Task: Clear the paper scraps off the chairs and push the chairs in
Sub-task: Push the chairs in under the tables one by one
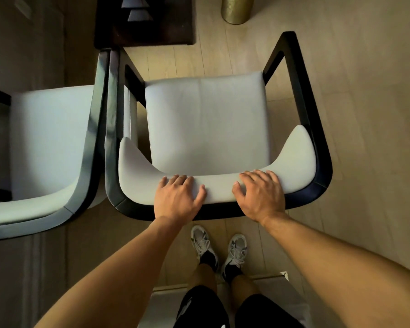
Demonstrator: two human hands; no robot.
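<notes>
Both hands flat, fingers spread, on the padded backrest top of the chair [206, 121]: left hand [178, 197], right hand [260, 195]; seat bare of scraps; likely heavy, rigid frame, soft pad, so push at the backrest; second chair [45, 143] just left, cropped; table beyond hard to make out.

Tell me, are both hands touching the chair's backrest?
Touching. The head view shows the left hand and right hand lying flat on the chair's padded backrest, fingers draped over its top edge.
</notes>
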